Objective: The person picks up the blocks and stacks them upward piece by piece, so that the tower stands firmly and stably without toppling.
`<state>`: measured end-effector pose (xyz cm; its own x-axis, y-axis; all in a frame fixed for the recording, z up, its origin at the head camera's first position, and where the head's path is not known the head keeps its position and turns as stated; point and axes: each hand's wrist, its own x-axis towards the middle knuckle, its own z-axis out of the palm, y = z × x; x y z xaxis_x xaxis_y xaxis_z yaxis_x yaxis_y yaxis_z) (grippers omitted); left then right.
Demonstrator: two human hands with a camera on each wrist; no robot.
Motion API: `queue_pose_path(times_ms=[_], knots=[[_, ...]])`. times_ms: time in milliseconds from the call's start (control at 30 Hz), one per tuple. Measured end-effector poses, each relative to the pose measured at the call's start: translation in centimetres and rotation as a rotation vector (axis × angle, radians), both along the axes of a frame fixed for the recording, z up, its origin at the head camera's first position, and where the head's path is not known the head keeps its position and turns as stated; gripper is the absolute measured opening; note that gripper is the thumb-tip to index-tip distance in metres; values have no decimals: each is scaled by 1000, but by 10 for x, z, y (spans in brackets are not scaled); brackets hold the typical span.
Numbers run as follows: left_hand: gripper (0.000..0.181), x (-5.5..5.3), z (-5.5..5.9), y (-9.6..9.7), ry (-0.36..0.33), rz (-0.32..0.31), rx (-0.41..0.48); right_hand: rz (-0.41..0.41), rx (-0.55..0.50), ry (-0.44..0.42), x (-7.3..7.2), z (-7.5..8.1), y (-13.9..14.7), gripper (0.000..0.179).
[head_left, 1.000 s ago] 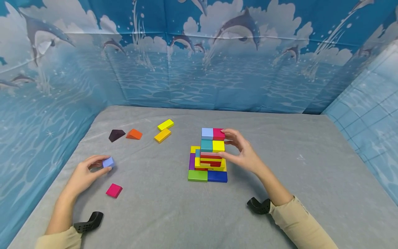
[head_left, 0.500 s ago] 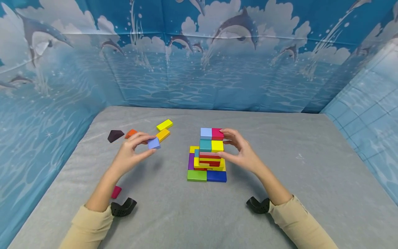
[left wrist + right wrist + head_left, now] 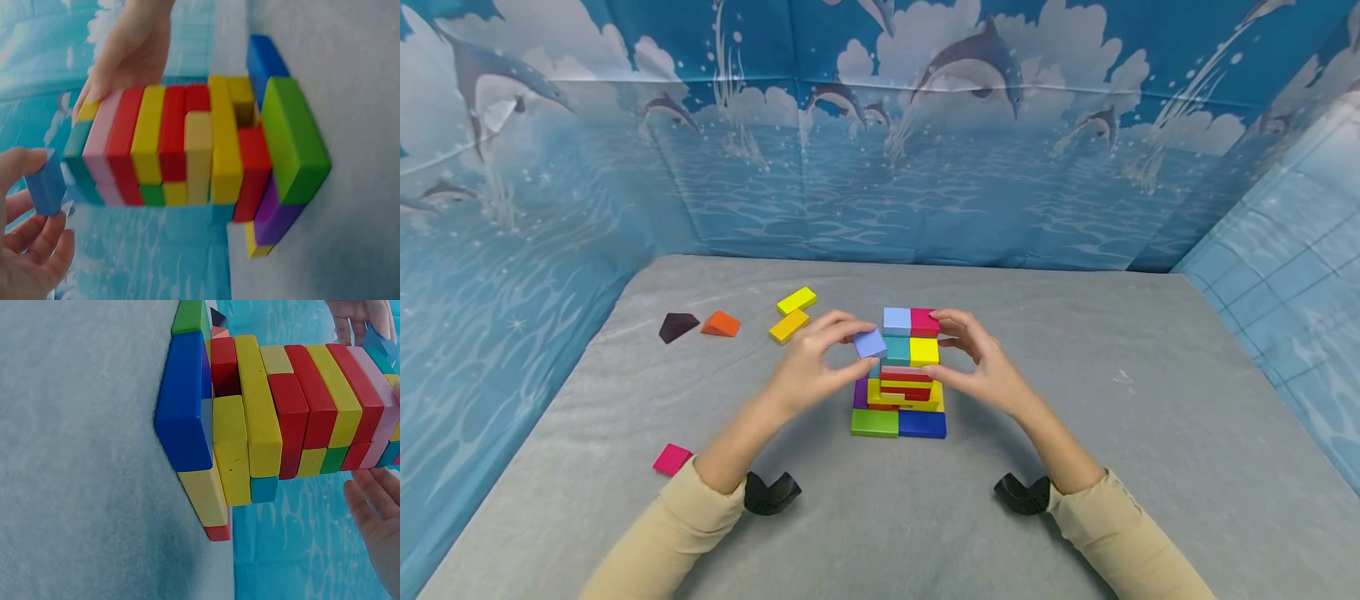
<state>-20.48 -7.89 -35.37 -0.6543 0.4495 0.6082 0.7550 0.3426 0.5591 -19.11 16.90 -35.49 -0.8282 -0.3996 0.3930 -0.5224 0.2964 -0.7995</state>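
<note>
A tower of coloured wooden blocks (image 3: 907,388) stands in the middle of the table, on green and blue base blocks. My left hand (image 3: 814,363) pinches a small blue block (image 3: 869,343) between thumb and fingers, at the upper left side of the tower. In the left wrist view this blue block (image 3: 47,184) is beside the teal block (image 3: 80,153), with a gap between them. At the right side of the tower, my right hand (image 3: 981,365) grips the upper layers, thumb toward the front and fingers behind. Light blue (image 3: 897,321) and crimson blocks (image 3: 924,323) show at the top.
Two yellow blocks (image 3: 789,327) lie left of the tower toward the back. Farther left are an orange block (image 3: 721,324) and a dark block (image 3: 678,327). A crimson block (image 3: 671,459) lies near my left sleeve. A dolphin-printed curtain (image 3: 850,192) hangs behind the table.
My left hand has carried the blue block from the left side of the table rightward to the tower. The right hand stays at the tower's side.
</note>
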Motion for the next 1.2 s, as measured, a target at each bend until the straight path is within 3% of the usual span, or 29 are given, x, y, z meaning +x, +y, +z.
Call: queue_pose_path(times_ms=[400,700,867,1033,1200], knots=[[36,5,-5,15,30,19,18,-14,2,13,2,3,-2,63],[35,7,-1,12,-10,-50,-30,-6,4,20,2,3,-2,64],[32,2,-7,17,61,-47,7,-7,2,22,1,2,-1,64],[30,0,-9,23,156,3,20,5,1,36,2,2,-1,63],[30,-2,-8,24,172,24,5,6,4,40,1,1,-1,63]])
